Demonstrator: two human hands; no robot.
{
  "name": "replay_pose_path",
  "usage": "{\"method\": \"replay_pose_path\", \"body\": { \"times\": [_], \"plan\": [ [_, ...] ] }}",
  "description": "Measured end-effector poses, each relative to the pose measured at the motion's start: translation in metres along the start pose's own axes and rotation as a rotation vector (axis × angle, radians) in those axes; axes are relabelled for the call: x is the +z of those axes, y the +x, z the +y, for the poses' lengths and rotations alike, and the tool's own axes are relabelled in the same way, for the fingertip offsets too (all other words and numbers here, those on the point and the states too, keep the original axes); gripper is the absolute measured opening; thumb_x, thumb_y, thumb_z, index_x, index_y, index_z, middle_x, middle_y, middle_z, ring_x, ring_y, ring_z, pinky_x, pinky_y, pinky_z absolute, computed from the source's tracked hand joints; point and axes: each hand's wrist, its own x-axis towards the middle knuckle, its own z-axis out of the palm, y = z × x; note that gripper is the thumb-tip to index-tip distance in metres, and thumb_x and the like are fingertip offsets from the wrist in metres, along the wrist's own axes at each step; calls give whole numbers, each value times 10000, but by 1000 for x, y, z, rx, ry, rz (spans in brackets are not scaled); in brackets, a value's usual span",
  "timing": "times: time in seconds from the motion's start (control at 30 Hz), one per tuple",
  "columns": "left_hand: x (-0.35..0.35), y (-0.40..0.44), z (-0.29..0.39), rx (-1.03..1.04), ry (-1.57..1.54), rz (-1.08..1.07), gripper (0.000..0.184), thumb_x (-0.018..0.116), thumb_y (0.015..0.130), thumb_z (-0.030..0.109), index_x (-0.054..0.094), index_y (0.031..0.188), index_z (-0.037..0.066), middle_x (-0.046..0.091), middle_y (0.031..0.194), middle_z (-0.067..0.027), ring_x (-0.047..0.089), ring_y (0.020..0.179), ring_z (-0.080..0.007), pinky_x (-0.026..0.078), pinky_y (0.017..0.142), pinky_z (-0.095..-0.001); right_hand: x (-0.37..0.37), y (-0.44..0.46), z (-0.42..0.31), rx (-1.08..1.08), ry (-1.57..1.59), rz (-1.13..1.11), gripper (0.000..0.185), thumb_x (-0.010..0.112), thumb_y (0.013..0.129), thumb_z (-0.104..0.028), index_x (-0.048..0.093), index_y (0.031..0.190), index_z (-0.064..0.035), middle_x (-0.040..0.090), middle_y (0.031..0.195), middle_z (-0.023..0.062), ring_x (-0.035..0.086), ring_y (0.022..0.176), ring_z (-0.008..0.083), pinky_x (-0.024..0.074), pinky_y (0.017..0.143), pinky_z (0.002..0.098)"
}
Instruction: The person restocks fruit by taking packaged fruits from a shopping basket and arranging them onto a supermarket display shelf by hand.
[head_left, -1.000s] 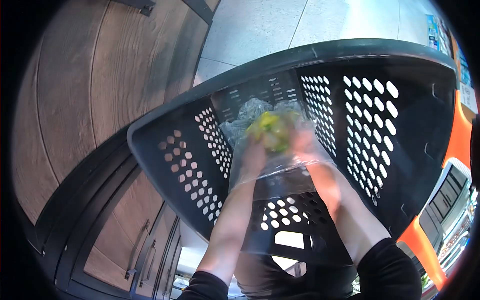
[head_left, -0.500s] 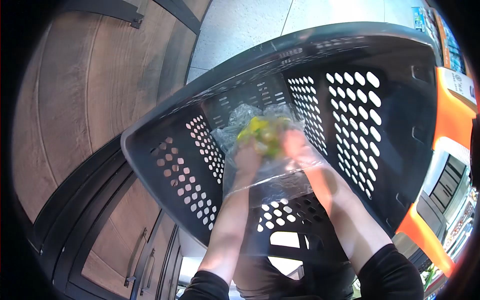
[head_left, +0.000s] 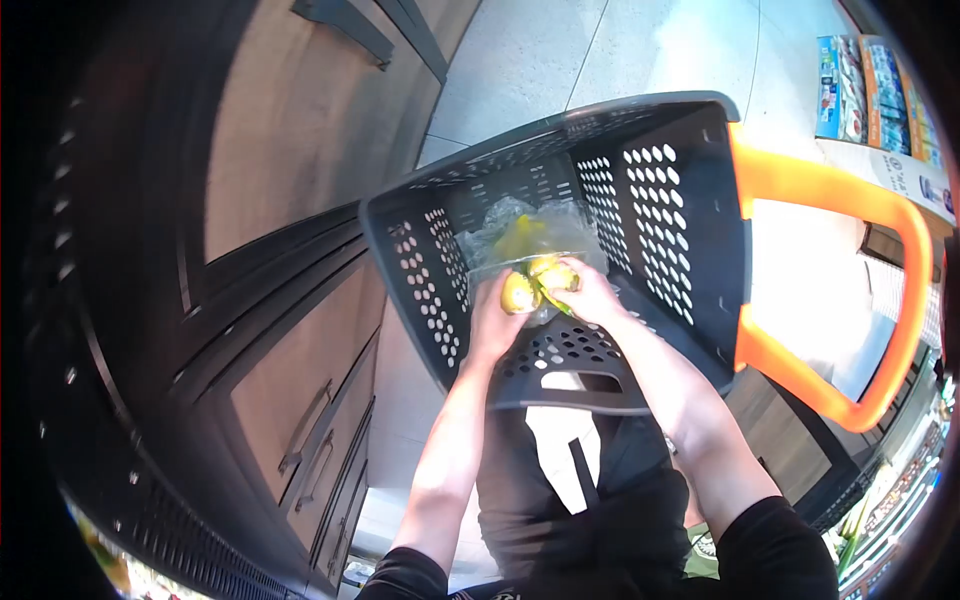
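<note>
Both hands are low inside a black perforated shopping basket (head_left: 700, 150). My left hand (head_left: 492, 312) is closed around a rounded yellow piece of produce (head_left: 518, 293). Beside it, my right hand (head_left: 592, 297) grips another yellow piece of produce (head_left: 553, 272), with a green part showing below. Whether they are fruit or vegetables I cannot tell. A clear plastic bag (head_left: 487, 262) lies just beyond the hands in the basket, its edge near my fingers. More yellow produce (head_left: 520, 238) shows through the plastic.
An orange basket handle (head_left: 915, 290) sticks out on the right. Wooden drawers and cabinets (head_left: 290, 380) with dark frames stand close on the left. Pale floor tiles (head_left: 530, 50) lie ahead. Shelved packages (head_left: 885, 95) are at the upper right.
My hands have come back out of the clear bag toward me, each with yellow produce in it. The view has shifted, so the basket looks smaller and its orange handle shows fully.
</note>
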Motion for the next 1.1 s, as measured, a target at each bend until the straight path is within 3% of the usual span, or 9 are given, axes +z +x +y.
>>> {"method": "replay_pose_path", "body": {
  "times": [0.1,0.27,0.47,0.57,0.73,0.77,0.9,1.03,1.1],
  "plan": [
    [-37,-40,23,2,-218,87,792,809,685,78,409,1365,3,531,1249,-155,549,1153,-227,450,982,-317,-14,-53,-31,-10,433,-29,543,718,808,-91,506,1305,-36,640,1156,72,605,1046,159,487,876,287],
    [-109,-108,74,-41,-772,15,1094,839,664,52,126,1494,37,572,1182,-142,579,1105,-215,485,957,-363,-46,-152,-95,74,946,-242,443,634,865,-55,502,1288,-34,611,1175,84,597,1071,149,515,836,285],
    [-177,-187,158,36,-1386,9,1198,860,605,480,179,1491,47,590,1155,-114,602,1068,-223,491,959,-384,-59,-264,-168,-79,1344,-450,471,579,872,-49,435,1319,-27,562,1236,131,569,1148,252,458,999,371],
    [-193,-219,197,88,-1782,-96,1172,689,636,748,258,1455,28,646,1024,-104,647,943,-239,516,896,-370,-62,-313,-210,-284,1170,-449,552,659,822,-102,428,1317,-19,562,1225,129,563,1148,242,456,993,375],
    [-231,-276,269,394,-2147,-116,943,569,763,744,434,1338,9,484,1361,-137,604,1078,-282,496,953,-437,-68,-374,-269,-478,973,-444,563,698,789,-122,459,1282,7,578,1176,108,567,1107,196,454,964,341],
    [-234,-288,276,395,-2226,-80,933,608,754,717,395,1372,52,521,1276,-195,552,1152,-323,495,957,-442,-70,-383,-279,-502,937,-442,546,697,787,-125,472,1266,12,587,1154,100,571,1082,184,453,954,331],
    [-235,-325,288,526,-2043,61,875,575,772,726,443,1337,70,295,1490,-238,317,1372,-356,411,1048,-471,-80,-409,-312,-567,714,-517,473,673,817,-139,498,1228,16,598,1126,99,589,1027,173,472,906,318],
    [-225,-366,288,530,-1898,173,847,509,795,753,501,1314,84,378,1449,-199,315,1368,-364,292,1108,-524,-75,-427,-333,-412,536,-611,362,591,898,-155,523,1206,23,621,1094,97,603,996,165,479,874,305],
    [-216,-386,285,575,-2029,80,854,472,815,752,463,1346,83,439,1404,-161,404,1314,-367,347,1076,-532,-69,-437,-339,-428,448,-636,323,531,948,-181,540,1195,27,628,1105,95,605,993,154,477,867,297]
  ]
}}
